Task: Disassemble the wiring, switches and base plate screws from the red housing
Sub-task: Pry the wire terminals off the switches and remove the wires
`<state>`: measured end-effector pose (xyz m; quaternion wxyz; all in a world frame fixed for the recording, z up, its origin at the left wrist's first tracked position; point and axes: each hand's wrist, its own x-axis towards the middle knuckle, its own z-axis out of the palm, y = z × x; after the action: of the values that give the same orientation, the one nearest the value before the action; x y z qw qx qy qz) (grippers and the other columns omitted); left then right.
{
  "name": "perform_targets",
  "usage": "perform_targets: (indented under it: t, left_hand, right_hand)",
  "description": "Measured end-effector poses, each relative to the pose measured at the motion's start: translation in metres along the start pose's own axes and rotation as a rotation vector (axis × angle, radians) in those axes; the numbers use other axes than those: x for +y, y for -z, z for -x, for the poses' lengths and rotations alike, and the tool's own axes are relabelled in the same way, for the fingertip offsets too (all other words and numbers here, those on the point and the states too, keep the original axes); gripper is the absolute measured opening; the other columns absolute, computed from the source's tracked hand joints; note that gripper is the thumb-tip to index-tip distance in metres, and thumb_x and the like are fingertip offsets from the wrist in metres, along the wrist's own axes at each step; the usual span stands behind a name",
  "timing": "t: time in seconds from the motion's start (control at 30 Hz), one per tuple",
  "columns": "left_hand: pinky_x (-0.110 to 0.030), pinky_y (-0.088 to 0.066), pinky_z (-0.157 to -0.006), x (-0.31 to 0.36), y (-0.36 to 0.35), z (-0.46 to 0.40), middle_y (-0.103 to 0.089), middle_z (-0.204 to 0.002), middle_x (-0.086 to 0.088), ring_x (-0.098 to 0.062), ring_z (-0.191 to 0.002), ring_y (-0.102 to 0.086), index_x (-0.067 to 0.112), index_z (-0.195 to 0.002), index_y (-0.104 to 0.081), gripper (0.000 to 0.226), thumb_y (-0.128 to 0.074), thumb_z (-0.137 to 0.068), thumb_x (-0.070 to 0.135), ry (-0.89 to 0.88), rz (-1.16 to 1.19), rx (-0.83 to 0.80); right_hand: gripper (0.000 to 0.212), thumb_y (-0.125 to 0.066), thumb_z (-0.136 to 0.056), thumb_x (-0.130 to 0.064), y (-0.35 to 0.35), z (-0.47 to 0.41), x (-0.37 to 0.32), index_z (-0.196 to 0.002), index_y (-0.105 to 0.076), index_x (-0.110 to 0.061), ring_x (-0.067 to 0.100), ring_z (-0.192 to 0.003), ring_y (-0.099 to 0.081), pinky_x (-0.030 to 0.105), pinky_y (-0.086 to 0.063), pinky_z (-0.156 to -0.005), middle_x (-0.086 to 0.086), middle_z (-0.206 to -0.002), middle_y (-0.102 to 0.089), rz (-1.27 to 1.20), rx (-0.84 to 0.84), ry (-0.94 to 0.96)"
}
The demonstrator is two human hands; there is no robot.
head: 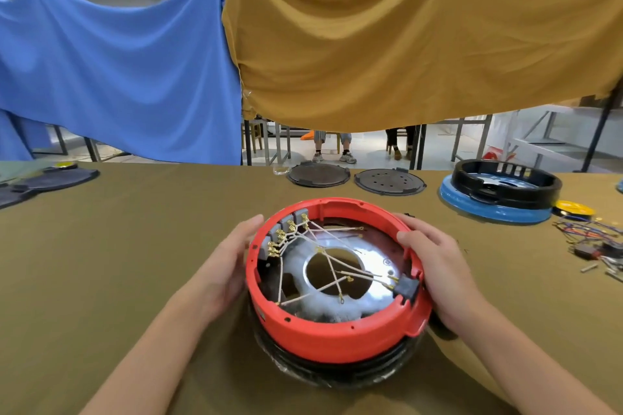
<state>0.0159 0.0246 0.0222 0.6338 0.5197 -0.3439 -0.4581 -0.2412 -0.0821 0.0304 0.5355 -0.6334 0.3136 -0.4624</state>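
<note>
Right, status:
housing [337, 337]: red ring, open side up, sits on a black base [340, 371] on the bench [135, 246], centre front.
left hand [229, 266]: fingers straight, flat against the housing's left outer wall. Grip wide, clasping nothing.
right hand [441, 266]: draped over the right rim, thumb hooked just inside the rim, fingers curled down the outer wall. Grip holds the housing.
switches [285, 236]: grey blocks in a row along the inner wall, upper left, brass terminals on them.
wiring [328, 263]: pale sleeved leads fan out from the switches, cross over the middle, some ends run to a black connector [409, 286] at the inner right wall.
plate [340, 274]: shiny metal disc with a big round hole, under the wires; white fluffy padding round it.
screws: cannot make any out.
back of bench: two dark round lids [318, 174] [390, 181] side by side, well behind the housing.
right back: black ring [505, 184] stacked on a blue base [492, 209]; yellow disc [573, 207] just beside it.
far right: loose tangle of red, blue and black wires [590, 236] with small parts.
far left: dark flat piece [50, 180] at the edge.
behind: blue [118, 77] and mustard [404, 44] cloths hang over the bench.
</note>
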Motion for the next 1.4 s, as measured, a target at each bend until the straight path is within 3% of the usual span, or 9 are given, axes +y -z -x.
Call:
perform_targets:
  t: [0.17, 0.33, 0.43, 0.6, 0.83, 0.93, 1.07, 1.2, 1.4]
  left_hand:
    - [-0.035, -0.058, -0.062, -0.004, 0.006, 0.003, -0.068, -0.099, -0.011, -0.023, -0.071, -0.068, 0.017, -0.118, -0.064, 0.051, -0.075, -0.073, 0.037, 0.046, -0.067, 0.005]
    - [-0.043, -0.049, -0.094, 0.001, 0.002, -0.004, -0.068, -0.122, -0.016, -0.030, -0.102, -0.065, 0.012, -0.127, -0.064, 0.038, -0.052, -0.093, 0.024, -0.224, 0.035, 0.097]
    - [-0.031, -0.058, -0.083, 0.003, 0.000, -0.002, -0.072, -0.114, -0.014, -0.023, -0.095, -0.070, 0.006, -0.125, -0.065, 0.047, -0.054, -0.087, 0.031, -0.253, 0.078, 0.054]
    - [-0.028, -0.057, -0.074, 0.002, -0.010, -0.008, -0.074, -0.104, -0.014, -0.019, -0.082, -0.070, 0.005, -0.117, -0.070, 0.047, -0.057, -0.086, 0.038, -0.214, 0.064, 0.045]
    - [-0.045, -0.057, -0.091, 0.001, 0.001, -0.004, -0.068, -0.124, -0.017, -0.036, -0.109, -0.066, 0.010, -0.130, -0.062, 0.054, -0.064, -0.082, 0.034, -0.028, 0.073, -0.087]
    - [-0.046, -0.056, -0.094, 0.001, 0.000, -0.004, -0.071, -0.118, -0.018, -0.037, -0.107, -0.068, 0.009, -0.118, -0.072, 0.054, -0.063, -0.076, 0.041, 0.093, 0.067, -0.008]
    - [-0.030, -0.060, -0.064, 0.006, 0.006, -0.008, -0.077, -0.091, -0.011, -0.024, -0.072, -0.074, 0.017, -0.084, -0.082, 0.038, -0.063, -0.068, 0.045, 0.183, 0.104, 0.030]
    - [-0.036, -0.057, -0.082, 0.005, 0.011, -0.010, -0.077, -0.096, -0.012, -0.027, -0.078, -0.072, 0.016, -0.091, -0.081, 0.039, -0.066, -0.069, 0.045, 0.202, 0.089, 0.012]
    - [-0.033, -0.061, -0.072, 0.006, 0.010, -0.008, -0.076, -0.102, -0.013, -0.027, -0.082, -0.074, 0.016, -0.091, -0.082, 0.039, -0.065, -0.072, 0.044, 0.184, 0.119, 0.005]
  right_hand:
    - [0.032, -0.060, -0.094, -0.012, -0.004, 0.004, 0.003, -0.112, -0.069, -0.038, 0.008, -0.092, -0.070, 0.022, -0.058, -0.070, -0.016, -0.099, -0.073, -0.075, 0.260, 0.111]
    - [0.033, -0.058, -0.094, -0.041, -0.005, 0.005, -0.001, -0.125, -0.064, -0.033, 0.005, -0.099, -0.067, 0.017, -0.054, -0.075, -0.010, -0.113, -0.069, -0.061, 0.156, 0.212]
    - [0.050, -0.055, -0.085, -0.059, 0.006, -0.003, -0.006, -0.131, -0.059, -0.040, 0.008, -0.116, -0.063, 0.032, -0.052, -0.094, -0.009, -0.131, -0.062, -0.017, 0.034, 0.178]
    - [0.040, -0.059, -0.093, -0.039, 0.015, -0.008, -0.005, -0.133, -0.059, -0.036, 0.026, -0.113, -0.068, 0.041, -0.052, -0.092, 0.002, -0.126, -0.069, -0.151, -0.267, 0.056]
    - [0.029, -0.053, -0.095, -0.015, 0.000, -0.004, 0.008, -0.115, -0.072, -0.025, 0.032, -0.099, -0.072, 0.045, -0.055, -0.087, 0.010, -0.109, -0.075, -0.200, 0.024, 0.052]
    - [0.026, -0.058, -0.093, -0.036, 0.002, -0.004, 0.004, -0.110, -0.074, -0.024, 0.034, -0.099, -0.072, 0.046, -0.054, -0.088, 0.012, -0.106, -0.075, -0.197, -0.052, -0.067]
    - [0.045, -0.050, -0.082, -0.072, 0.011, -0.007, -0.004, -0.101, -0.075, -0.040, 0.018, -0.096, -0.073, 0.040, -0.054, -0.081, -0.007, -0.105, -0.076, -0.051, -0.128, -0.095]
    - [0.043, -0.040, -0.088, -0.075, 0.009, -0.006, -0.005, -0.100, -0.073, -0.050, 0.009, -0.095, -0.073, 0.019, -0.057, -0.070, -0.010, -0.104, -0.076, 0.014, -0.241, -0.064]
    - [0.053, -0.040, -0.090, -0.076, 0.007, -0.008, -0.003, -0.113, -0.071, -0.041, 0.014, -0.104, -0.072, 0.036, -0.045, -0.091, 0.000, -0.112, -0.075, 0.014, -0.249, -0.069]
